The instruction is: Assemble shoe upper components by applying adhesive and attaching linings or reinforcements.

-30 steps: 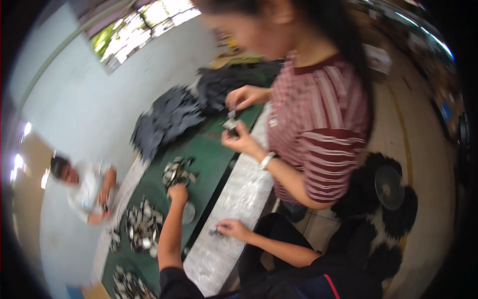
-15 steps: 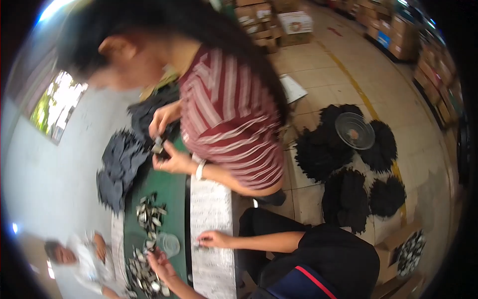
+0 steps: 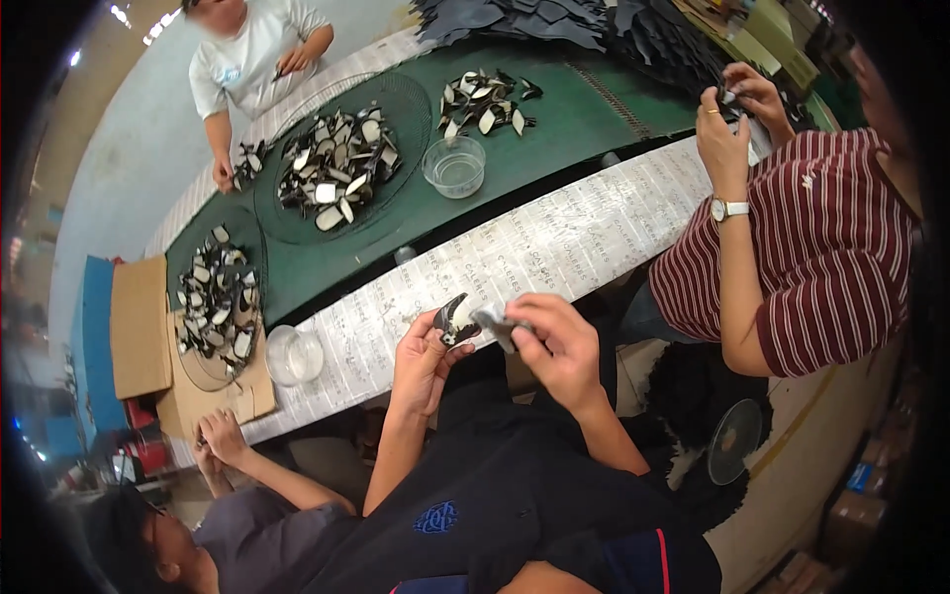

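Note:
In front of my torso, my left hand (image 3: 426, 366) grips a small curved black piece with a cream face (image 3: 458, 319) by its lower edge, its pointed tip upward. Close by on the right, my right hand (image 3: 559, 342) pinches a crumpled grey cloth (image 3: 495, 320), which is up against or just beside the piece's right edge; I cannot tell if they touch. Beyond my hands, similar black and cream pieces (image 3: 341, 163) lie heaped on a round mesh tray (image 3: 416, 104). A smaller heap (image 3: 485, 104) sits by a clear plastic tub (image 3: 454, 166).
A paper-covered ledge (image 3: 554, 233) edges the green table (image 3: 584, 109). At left, another mesh tray (image 3: 259, 247) of pieces stands by a cardboard box (image 3: 142, 327) and a clear tub (image 3: 294, 356). Co-workers are at left, far left and right, one in a striped shirt (image 3: 821, 257). Black sheets (image 3: 524, 25) lie piled behind.
My view has swung round to the left, bringing the mesh trays in. My left hand has left the heap and holds a piece; my right hand has come up beside it with the grey cloth.

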Tool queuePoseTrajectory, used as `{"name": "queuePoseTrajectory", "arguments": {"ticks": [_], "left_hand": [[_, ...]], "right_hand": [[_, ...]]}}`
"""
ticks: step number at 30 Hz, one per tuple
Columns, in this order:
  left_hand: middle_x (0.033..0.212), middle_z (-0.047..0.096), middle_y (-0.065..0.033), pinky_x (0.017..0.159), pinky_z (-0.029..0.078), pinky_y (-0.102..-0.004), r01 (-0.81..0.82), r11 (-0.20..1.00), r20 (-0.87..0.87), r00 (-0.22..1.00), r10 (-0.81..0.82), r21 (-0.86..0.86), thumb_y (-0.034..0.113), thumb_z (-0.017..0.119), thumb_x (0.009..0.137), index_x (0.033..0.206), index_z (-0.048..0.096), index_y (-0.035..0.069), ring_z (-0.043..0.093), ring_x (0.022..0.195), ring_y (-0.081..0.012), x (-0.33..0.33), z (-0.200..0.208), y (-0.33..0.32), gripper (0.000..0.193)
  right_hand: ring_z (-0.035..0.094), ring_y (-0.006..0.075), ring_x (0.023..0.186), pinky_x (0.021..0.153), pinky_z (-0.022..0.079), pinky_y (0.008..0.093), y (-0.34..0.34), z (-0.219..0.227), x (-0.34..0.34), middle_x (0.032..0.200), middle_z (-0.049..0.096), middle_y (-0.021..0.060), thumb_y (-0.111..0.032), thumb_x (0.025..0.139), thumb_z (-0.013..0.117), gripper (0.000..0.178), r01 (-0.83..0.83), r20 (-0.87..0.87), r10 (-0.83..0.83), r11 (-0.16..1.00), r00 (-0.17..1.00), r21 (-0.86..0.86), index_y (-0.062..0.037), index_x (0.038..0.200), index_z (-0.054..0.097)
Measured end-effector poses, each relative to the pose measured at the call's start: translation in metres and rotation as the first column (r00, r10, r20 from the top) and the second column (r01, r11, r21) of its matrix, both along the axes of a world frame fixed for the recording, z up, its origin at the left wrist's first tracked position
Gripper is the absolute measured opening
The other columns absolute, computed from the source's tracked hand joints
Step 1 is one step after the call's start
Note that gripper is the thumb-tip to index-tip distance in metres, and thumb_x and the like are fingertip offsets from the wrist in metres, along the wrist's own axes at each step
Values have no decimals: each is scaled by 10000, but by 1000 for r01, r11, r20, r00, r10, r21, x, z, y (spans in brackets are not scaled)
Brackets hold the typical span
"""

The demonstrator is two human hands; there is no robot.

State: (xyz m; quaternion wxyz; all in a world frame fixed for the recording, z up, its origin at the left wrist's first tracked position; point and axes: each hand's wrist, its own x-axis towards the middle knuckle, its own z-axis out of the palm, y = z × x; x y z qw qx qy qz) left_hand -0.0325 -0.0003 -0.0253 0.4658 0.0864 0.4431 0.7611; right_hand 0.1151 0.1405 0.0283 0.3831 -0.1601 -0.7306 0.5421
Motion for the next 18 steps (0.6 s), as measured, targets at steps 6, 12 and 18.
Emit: {"name": "queuePoseTrajectory", "arguments": {"ticks": [6, 12, 18], "left_hand": [[1074, 658, -103, 815, 564, -329, -1, 992, -53, 999, 8, 124, 135, 596, 955, 1237, 495, -17, 656, 925, -168, 6, 3, -12, 336], [1069, 656, -126, 806, 560, -317, -6, 983, -12, 1000, 9, 185, 134, 608, 948, 1245, 486, -23, 660, 904, -190, 14, 11, -11, 357], [1070, 658, -123, 802, 559, -318, -6, 987, 0, 1000, 6, 162, 156, 606, 951, 1256, 477, -21, 662, 896, -192, 14, 14, -9, 376]], "right_hand": [[667, 282, 885, 715, 573, 328, -22, 12, -7, 1087, 614, 161, 44, 757, 725, 343, -19, -24, 34, 887, 999, 462, -6, 1091, 660], [675, 258, 853, 687, 576, 308, -32, 16, -6, 1070, 626, 170, 75, 728, 730, 334, -3, 20, -10, 837, 1000, 547, -2, 1050, 681], [670, 223, 839, 671, 557, 281, -30, 14, -8, 1063, 639, 161, 57, 755, 717, 300, -10, -20, 22, 890, 1000, 456, 6, 1049, 680]]}}
